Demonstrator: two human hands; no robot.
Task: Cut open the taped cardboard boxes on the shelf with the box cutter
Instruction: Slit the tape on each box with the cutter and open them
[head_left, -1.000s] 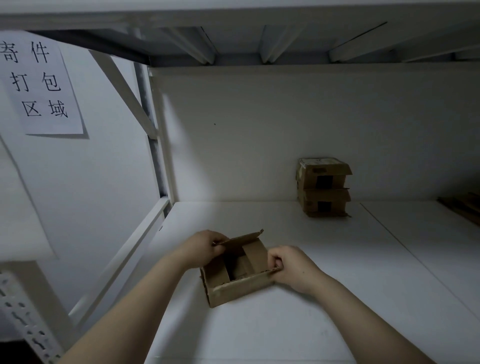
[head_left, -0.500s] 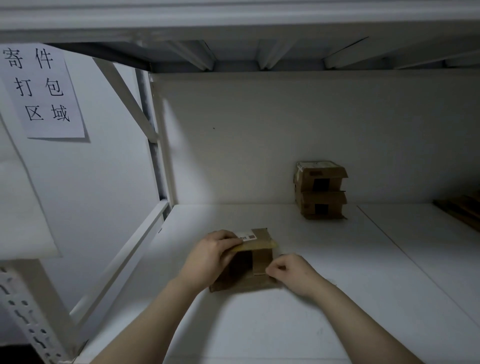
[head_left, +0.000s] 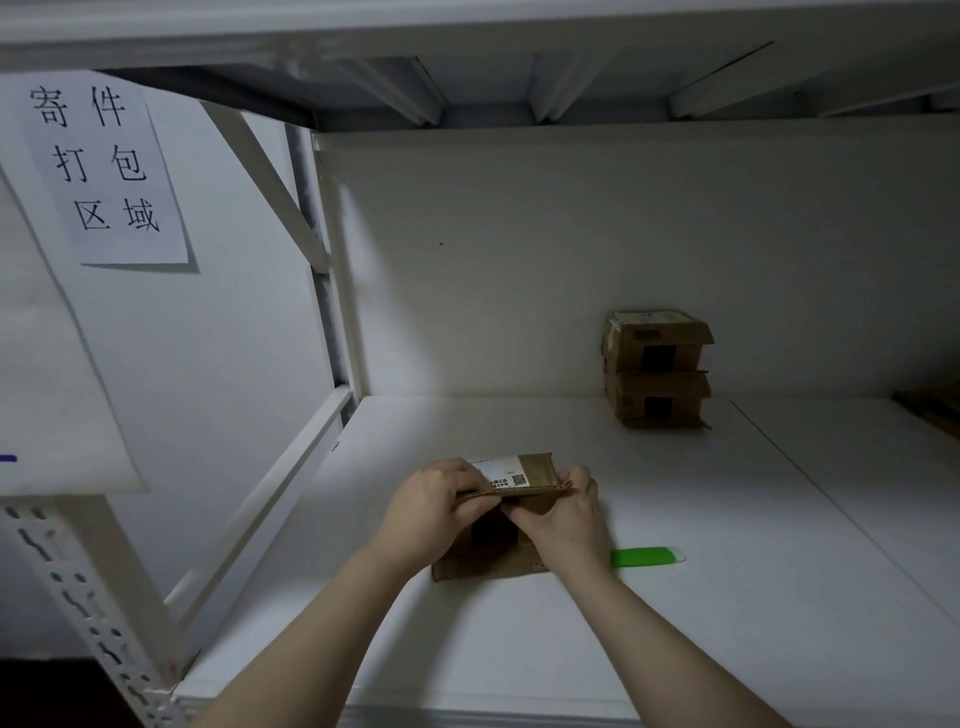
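Head view: the left hand (head_left: 436, 512) and right hand (head_left: 566, 514) clamp their fingers on the top flap of the box (head_left: 488, 564) on the shelf (head_left: 727, 623). The box cutter (head_left: 647, 557) lies flat just right of the right wrist, its long axis running left to right, so the right hand is nearer. Two taped boxes (head_left: 657, 369) are stacked well beyond.

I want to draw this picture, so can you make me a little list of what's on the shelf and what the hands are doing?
place: white shelf with a paper sign on the left wall
left hand: grips the top flap of the front box
right hand: holds the same flap's right end
front box: brown cardboard, label on top, sits on the shelf
box cutter: green, lies on the shelf beside the right wrist, in no hand
back boxes: two, stacked by the back wall
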